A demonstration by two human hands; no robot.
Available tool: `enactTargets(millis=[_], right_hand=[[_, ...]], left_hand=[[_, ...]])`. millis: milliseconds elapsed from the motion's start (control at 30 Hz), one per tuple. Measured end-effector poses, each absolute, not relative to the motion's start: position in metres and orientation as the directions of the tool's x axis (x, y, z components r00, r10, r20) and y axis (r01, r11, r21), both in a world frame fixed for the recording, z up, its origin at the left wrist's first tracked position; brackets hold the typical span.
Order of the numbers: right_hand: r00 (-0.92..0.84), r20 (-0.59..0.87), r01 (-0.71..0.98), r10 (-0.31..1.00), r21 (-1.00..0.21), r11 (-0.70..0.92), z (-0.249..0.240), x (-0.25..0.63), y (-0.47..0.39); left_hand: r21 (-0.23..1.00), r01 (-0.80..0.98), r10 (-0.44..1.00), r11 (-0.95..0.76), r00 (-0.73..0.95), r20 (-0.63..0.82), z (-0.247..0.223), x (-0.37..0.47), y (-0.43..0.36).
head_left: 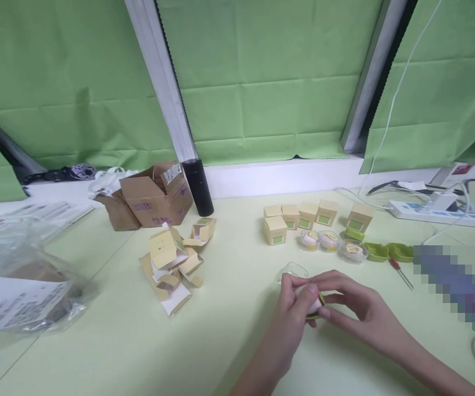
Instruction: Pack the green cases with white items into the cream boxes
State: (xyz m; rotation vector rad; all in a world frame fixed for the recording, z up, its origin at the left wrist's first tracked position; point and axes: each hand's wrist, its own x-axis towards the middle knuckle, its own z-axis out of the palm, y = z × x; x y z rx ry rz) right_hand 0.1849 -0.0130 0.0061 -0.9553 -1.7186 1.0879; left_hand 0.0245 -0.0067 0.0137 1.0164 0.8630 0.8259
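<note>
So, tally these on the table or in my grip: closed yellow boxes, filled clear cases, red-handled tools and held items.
Closed yellow boxes: 6
Filled clear cases: 3
Red-handled tool: 1
Held item: 1
Total: 11

The left hand curls with its thumb on top, the right hand arched close beside it.

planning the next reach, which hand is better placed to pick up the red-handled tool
Probably the right hand: it is nearer the red-handled tool, lying off to its right. Both hands are on the small pale item, which the left hand might hold alone.
</note>
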Motion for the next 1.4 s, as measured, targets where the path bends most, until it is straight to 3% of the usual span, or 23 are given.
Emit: enactTargets(millis=[200,400,500,700,767,867,967,1033,1233,1400], right_hand=[[-0.286,0.359,0.325,0.888,-0.836,0.442,0.003,0.186,-0.014],[-0.240,0.466,0.507,0.851,-0.688,0.519,0.000,0.185,-0.018],[-0.281,0.442,0.473,0.852,-0.708,0.524,0.001,0.189,-0.016],[-0.316,0.306,0.262,0.898,-0.882,0.392,-0.001,0.189,-0.011],[-0.278,0.286,0.164,0.917,-0.927,0.338,-0.001,0.187,-0.008],[-0.120,0.267,0.032,0.956,-0.962,0.272,0.004,0.190,0.001],[-0.068,0.255,0.159,0.964,-0.952,0.263,0.007,0.198,0.011],[-0.105,0.272,0.295,0.957,-0.910,0.291,0.006,0.202,0.015],[-0.337,0.280,0.505,0.899,-0.752,0.424,0.005,0.200,0.010],[-0.523,0.194,0.507,0.830,-0.712,0.486,0.011,0.196,0.005]], left_hand=[[0.956,-0.094,0.878,0.277,0.429,-0.212,0.011,0.025,-0.008],[0.950,-0.139,0.866,0.280,0.463,-0.187,-0.001,0.032,-0.011],[0.954,-0.151,0.873,0.259,0.459,-0.164,-0.002,0.033,-0.011],[0.962,-0.191,0.884,0.196,0.459,-0.089,0.016,0.024,-0.010],[0.987,-0.125,0.908,0.098,0.417,-0.037,0.018,0.018,-0.006],[0.981,0.128,0.965,-0.149,0.236,0.115,0.009,0.011,0.005],[0.880,0.419,0.971,-0.223,0.175,0.163,-0.007,0.012,0.018],[0.846,0.494,0.974,-0.204,0.190,0.123,-0.016,0.015,0.022],[0.967,0.182,0.867,-0.181,0.494,0.069,-0.018,0.013,0.017],[0.977,0.175,0.858,-0.120,0.514,0.013,-0.014,0.009,0.010]])
